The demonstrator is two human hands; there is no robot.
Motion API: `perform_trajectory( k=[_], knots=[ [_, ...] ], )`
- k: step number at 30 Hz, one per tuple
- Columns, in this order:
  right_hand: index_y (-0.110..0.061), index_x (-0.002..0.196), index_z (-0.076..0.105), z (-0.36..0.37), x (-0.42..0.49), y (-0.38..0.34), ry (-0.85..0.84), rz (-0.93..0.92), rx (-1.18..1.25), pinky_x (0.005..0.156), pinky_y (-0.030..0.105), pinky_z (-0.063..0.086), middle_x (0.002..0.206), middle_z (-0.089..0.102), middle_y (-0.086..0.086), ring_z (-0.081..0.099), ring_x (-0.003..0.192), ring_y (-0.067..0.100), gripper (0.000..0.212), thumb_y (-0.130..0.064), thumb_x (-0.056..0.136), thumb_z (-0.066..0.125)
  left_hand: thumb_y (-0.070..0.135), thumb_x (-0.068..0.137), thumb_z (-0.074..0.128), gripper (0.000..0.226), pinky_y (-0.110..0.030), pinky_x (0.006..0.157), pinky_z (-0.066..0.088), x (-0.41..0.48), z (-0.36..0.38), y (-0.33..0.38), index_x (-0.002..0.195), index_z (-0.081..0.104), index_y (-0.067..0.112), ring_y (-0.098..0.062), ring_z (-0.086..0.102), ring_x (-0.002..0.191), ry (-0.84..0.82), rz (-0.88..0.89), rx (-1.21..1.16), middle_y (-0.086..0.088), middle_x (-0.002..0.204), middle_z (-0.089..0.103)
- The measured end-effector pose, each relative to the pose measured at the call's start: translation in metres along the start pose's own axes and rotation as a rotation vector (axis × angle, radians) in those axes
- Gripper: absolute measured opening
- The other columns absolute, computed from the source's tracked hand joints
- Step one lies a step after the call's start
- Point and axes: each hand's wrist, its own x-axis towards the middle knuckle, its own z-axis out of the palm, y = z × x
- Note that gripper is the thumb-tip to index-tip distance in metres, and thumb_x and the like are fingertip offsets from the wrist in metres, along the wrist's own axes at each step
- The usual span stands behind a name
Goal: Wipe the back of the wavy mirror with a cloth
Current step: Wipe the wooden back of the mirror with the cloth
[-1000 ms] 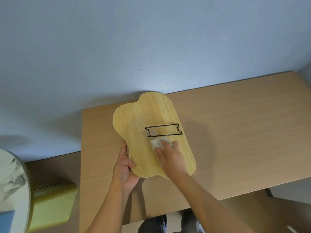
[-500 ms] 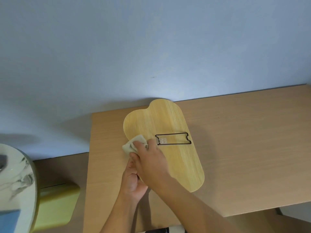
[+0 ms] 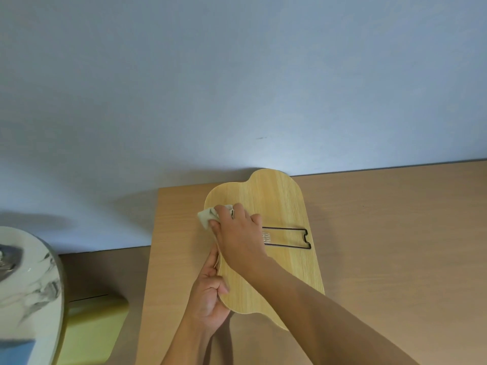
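The wavy mirror [image 3: 274,206] lies face down on the wooden table [image 3: 395,246], its light wood back up and a black wire stand [image 3: 290,237] folded flat on it. My right hand [image 3: 238,238] presses a small pale cloth [image 3: 207,216] onto the mirror's upper left edge; part of the cloth sticks out past the rim. My left hand [image 3: 209,293] grips the mirror's left edge lower down, thumb on top. My right forearm crosses the lower part of the mirror and hides it.
A blue-grey wall rises right behind the table. A round marble-patterned tabletop [image 3: 26,291] sits at the far left, with a yellow-green cushion [image 3: 89,333] beside it. The table's left edge runs just left of my hands.
My right hand slid the cloth from the mirror's middle below the wire stand to its upper left edge. The left hand kept its hold on the left rim. The camera view shifted.
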Motion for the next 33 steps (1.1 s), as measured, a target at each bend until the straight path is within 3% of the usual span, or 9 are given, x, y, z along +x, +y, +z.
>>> perform_trajectory(
  k=[3,8,10,16,18,21,25,28,33],
  knots=[
    [-0.024,0.132,0.052,0.005,0.037,0.024,-0.063,0.234,-0.001,0.082,0.045,0.037,0.112,0.058,0.008,0.060,0.095,0.029,0.035,-0.043,0.107,0.036,-0.022,0.050,0.051,0.114,-0.057,0.096,0.057,-0.004,-0.005,-0.007,0.152,0.056,0.029,-0.039,0.067,0.127,0.010,0.007,0.004,-0.013,0.141,0.070],
    [-0.028,0.134,0.047,0.007,0.076,0.099,-0.148,0.319,0.021,0.086,0.046,0.030,0.122,0.054,0.009,0.055,0.111,0.030,0.033,-0.041,0.107,0.033,-0.020,0.043,0.066,0.115,-0.064,0.094,0.056,-0.004,-0.012,-0.018,0.146,0.062,0.030,-0.042,0.065,0.130,-0.027,0.024,-0.075,-0.013,0.147,0.066],
    [-0.030,0.134,0.046,0.007,0.079,0.134,-0.153,0.472,0.043,0.091,0.047,0.033,0.125,0.054,0.010,0.056,0.115,0.031,0.034,-0.041,0.104,0.034,-0.020,0.042,0.067,0.115,-0.061,0.094,0.057,-0.003,-0.014,-0.021,0.145,0.064,0.030,-0.041,0.065,0.130,-0.033,0.024,-0.084,-0.012,0.147,0.067],
    [-0.022,0.135,0.049,-0.016,0.049,0.218,-0.081,0.794,-0.088,0.096,0.047,0.034,0.128,0.051,0.015,0.058,0.109,0.035,0.035,-0.035,0.105,0.036,-0.021,0.040,0.060,0.114,-0.058,0.092,0.059,-0.002,-0.014,-0.020,0.141,0.068,0.031,-0.038,0.068,0.128,0.001,0.024,-0.084,-0.008,0.145,0.070],
    [-0.021,0.136,0.049,-0.022,0.046,0.198,-0.044,0.700,0.033,0.097,0.048,0.034,0.129,0.052,0.015,0.058,0.105,0.036,0.037,-0.038,0.105,0.037,-0.019,0.036,0.065,0.117,-0.058,0.091,0.059,-0.003,-0.013,-0.019,0.142,0.068,0.030,-0.039,0.069,0.127,0.010,0.033,-0.080,-0.009,0.144,0.070],
    [-0.028,0.136,0.046,-0.019,0.039,0.132,-0.098,0.281,0.251,0.095,0.050,0.038,0.128,0.056,0.009,0.053,0.114,0.029,0.039,-0.046,0.102,0.038,-0.016,0.029,0.073,0.120,-0.058,0.091,0.060,-0.003,-0.014,-0.019,0.141,0.068,0.028,-0.038,0.070,0.125,0.030,0.042,-0.075,-0.011,0.143,0.070],
    [-0.033,0.131,0.045,0.000,0.027,0.086,-0.202,-0.059,0.266,0.088,0.044,0.030,0.113,0.047,-0.003,0.049,0.104,0.020,0.033,-0.051,0.103,0.038,-0.020,0.038,0.055,0.114,-0.056,0.095,0.060,-0.004,-0.012,-0.018,0.140,0.069,0.030,-0.036,0.070,0.126,0.059,0.042,-0.046,-0.010,0.144,0.070],
    [-0.032,0.134,0.046,0.008,0.035,0.114,-0.214,-0.003,0.281,0.094,0.045,0.030,0.121,0.049,0.002,0.051,0.103,0.022,0.033,-0.047,0.105,0.042,-0.022,0.039,0.048,0.113,-0.053,0.083,0.065,-0.004,-0.011,-0.017,0.136,0.072,0.031,-0.035,0.075,0.117,0.064,0.031,-0.053,-0.008,0.139,0.074],
    [-0.029,0.139,0.046,0.003,0.042,0.194,-0.124,0.468,0.151,0.099,0.047,0.031,0.133,0.053,0.009,0.058,0.105,0.029,0.039,-0.045,0.106,0.036,-0.020,0.039,0.060,0.111,-0.056,0.082,0.063,-0.001,-0.015,-0.016,0.138,0.071,0.030,-0.037,0.074,0.119,0.056,0.026,-0.074,-0.008,0.139,0.074]
  ],
)
